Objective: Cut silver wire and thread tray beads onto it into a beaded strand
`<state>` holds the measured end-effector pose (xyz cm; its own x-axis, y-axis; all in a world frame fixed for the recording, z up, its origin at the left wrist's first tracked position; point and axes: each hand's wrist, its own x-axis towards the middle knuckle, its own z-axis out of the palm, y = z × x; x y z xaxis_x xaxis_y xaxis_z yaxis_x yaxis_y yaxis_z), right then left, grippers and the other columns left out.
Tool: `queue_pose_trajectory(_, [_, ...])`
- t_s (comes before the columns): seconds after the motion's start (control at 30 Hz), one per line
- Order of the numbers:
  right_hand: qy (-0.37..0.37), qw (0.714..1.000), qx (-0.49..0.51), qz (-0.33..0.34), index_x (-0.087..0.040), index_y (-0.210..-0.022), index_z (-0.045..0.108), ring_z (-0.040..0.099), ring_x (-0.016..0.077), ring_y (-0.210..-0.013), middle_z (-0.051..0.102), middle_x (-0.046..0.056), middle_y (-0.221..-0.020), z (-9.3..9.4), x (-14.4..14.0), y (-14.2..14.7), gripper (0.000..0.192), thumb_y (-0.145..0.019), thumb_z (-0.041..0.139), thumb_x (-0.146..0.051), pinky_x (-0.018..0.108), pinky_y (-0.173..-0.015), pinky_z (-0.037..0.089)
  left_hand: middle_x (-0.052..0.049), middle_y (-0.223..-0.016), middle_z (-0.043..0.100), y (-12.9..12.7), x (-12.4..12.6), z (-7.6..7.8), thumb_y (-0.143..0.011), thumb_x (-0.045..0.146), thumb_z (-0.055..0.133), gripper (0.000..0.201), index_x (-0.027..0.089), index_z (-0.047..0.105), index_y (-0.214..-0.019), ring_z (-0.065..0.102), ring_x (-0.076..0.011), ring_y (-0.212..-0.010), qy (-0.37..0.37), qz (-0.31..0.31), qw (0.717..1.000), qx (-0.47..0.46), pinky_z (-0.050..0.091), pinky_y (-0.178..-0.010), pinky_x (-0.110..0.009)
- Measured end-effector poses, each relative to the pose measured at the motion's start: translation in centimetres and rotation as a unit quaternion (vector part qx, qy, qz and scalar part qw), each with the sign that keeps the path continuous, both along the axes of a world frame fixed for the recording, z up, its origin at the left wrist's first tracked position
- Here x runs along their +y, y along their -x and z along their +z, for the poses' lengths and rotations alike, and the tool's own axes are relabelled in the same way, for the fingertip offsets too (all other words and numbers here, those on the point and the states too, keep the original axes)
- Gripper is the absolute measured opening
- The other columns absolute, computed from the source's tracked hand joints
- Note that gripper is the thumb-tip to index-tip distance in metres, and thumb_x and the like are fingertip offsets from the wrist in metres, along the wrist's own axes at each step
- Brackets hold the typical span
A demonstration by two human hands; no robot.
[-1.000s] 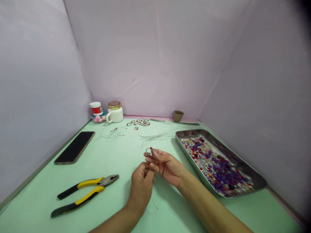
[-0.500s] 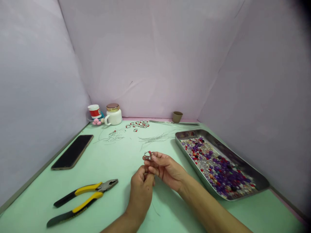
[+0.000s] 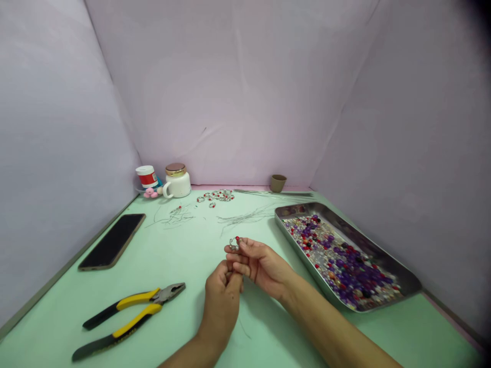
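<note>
A small ring of clear beads with one red bead [image 3: 233, 244] is pinched between the thumb and fingers of my right hand [image 3: 264, 266]. My left hand [image 3: 224, 294] is closed just below and to the left, its fingertips against the right hand's lower fingers. What the left fingers hold is hidden. A thin wire [image 3: 245, 329] shows below the hands; I cannot tell whether it is held or lies on the table. Pliers with yellow and black handles [image 3: 132, 317] lie open to the left.
On the right stands a metal tray [image 3: 307, 255] of mixed beads. Farther back are finished-looking beaded rings [image 3: 217, 196], loose wires [image 3: 245, 217], longer wires [image 3: 276, 193] and a brown cup [image 3: 278, 183]. A phone [image 3: 113, 241], white lidded mug [image 3: 177, 184] and red-white tub [image 3: 147, 177] are at left.
The beaded ring has turned slightly in my right fingers and its opening shows rounder. Both hands hold nearly the same place; the whole view has shifted a little.
</note>
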<state>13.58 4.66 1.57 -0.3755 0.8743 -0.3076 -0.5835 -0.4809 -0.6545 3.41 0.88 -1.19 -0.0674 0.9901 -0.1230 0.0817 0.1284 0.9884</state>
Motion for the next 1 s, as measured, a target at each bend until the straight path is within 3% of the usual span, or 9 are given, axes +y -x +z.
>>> queue_pose_trajectory(0.27, [-0.016, 0.999, -0.03, 0.001, -0.011, -0.081, 0.052, 0.065, 0.0115, -0.067, 0.065, 0.01, -0.083, 0.0, -0.2, 0.0, 0.011, -0.073, 0.058, -0.012, 0.016, -0.056, 0.052, 0.008, -0.048, 0.036, 0.0, -0.1, -0.1, -0.072, 0.018, 0.042, 0.011, 0.018, 0.044, -0.062, 0.028, -0.0068, -0.043, -0.009, -0.003, 1.0, 0.004, 0.023, -0.04, -0.019])
queue_pose_trajectory(0.4, [-0.074, 0.982, -0.172, -0.022, -0.013, -0.083, 0.052, 0.064, 0.0109, -0.071, 0.065, 0.008, -0.088, 0.5, 1.2, -0.5, 0.009, -0.075, 0.054, -0.017, 0.017, -0.057, 0.052, 0.009, -0.046, 0.033, -0.1, -0.3, 0.1, -0.072, 0.019, 0.042, 0.011, 0.019, 0.042, -0.061, 0.025, -0.0069, -0.042, -0.009, -0.013, 1.0, 0.002, 0.021, -0.04, -0.019])
queue_pose_trajectory(0.47, [-0.154, 0.925, -0.343, -0.055, -0.015, -0.085, 0.052, 0.064, 0.0121, -0.076, 0.065, 0.008, -0.092, 0.9, 3.6, -1.0, 0.008, -0.078, 0.05, -0.019, 0.021, -0.061, 0.052, 0.009, -0.046, 0.033, -0.2, -0.3, 0.1, -0.073, 0.021, 0.041, 0.013, 0.019, 0.041, -0.06, 0.025, -0.0069, -0.042, -0.004, -0.026, 1.0, -0.007, 0.021, -0.04, -0.02])
queue_pose_trajectory(0.5, [-0.212, 0.857, -0.465, -0.068, -0.015, -0.086, 0.052, 0.064, 0.0126, -0.076, 0.065, 0.007, -0.091, 1.1, 5.1, -1.2, 0.01, -0.079, 0.048, -0.022, 0.022, -0.061, 0.052, 0.008, -0.046, 0.033, -0.2, -0.4, 0.1, -0.073, 0.021, 0.041, 0.013, 0.019, 0.04, -0.06, 0.025, -0.0069, -0.042, -0.001, -0.031, 0.999, -0.013, 0.021, -0.04, -0.02])
queue_pose_trajectory(0.73, [-0.259, 0.661, -0.696, -0.103, -0.016, -0.073, 0.061, 0.058, 0.0246, -0.086, 0.065, 0.009, -0.083, 0.6, 16.6, -2.2, 0.011, -0.063, 0.057, -0.014, 0.033, -0.071, 0.044, 0.008, -0.047, 0.03, -0.2, 0.0, -0.4, -0.072, 0.022, 0.04, 0.013, 0.019, 0.04, -0.06, 0.025, -0.0075, -0.045, 0.004, -0.04, 0.999, -0.033, 0.019, -0.042, -0.021])
queue_pose_trajectory(0.87, [-0.269, 0.581, -0.765, -0.072, -0.017, -0.073, 0.065, 0.057, 0.0275, -0.088, 0.066, 0.01, -0.083, -1.1, 19.3, -1.6, 0.017, -0.06, 0.056, -0.013, 0.034, -0.072, 0.04, 0.008, -0.044, 0.029, -0.4, 0.2, -0.7, -0.071, 0.024, 0.04, 0.014, 0.019, 0.039, -0.058, 0.023, -0.0073, -0.043, 0.006, -0.037, 0.999, -0.038, 0.017, -0.041, -0.022])
queue_pose_trajectory(1.0, [-0.298, 0.538, -0.787, -0.042, -0.018, -0.082, 0.066, 0.055, 0.0288, -0.092, 0.065, 0.012, -0.09, -1.5, 19.9, -0.1, 0.023, -0.062, 0.056, -0.017, 0.034, -0.073, 0.038, 0.008, -0.043, 0.03, -0.5, 0.3, -0.9, -0.07, 0.024, 0.041, 0.014, 0.02, 0.038, -0.057, 0.024, -0.0071, -0.041, 0.014, -0.041, 0.998, -0.042, 0.016, -0.041, -0.023])
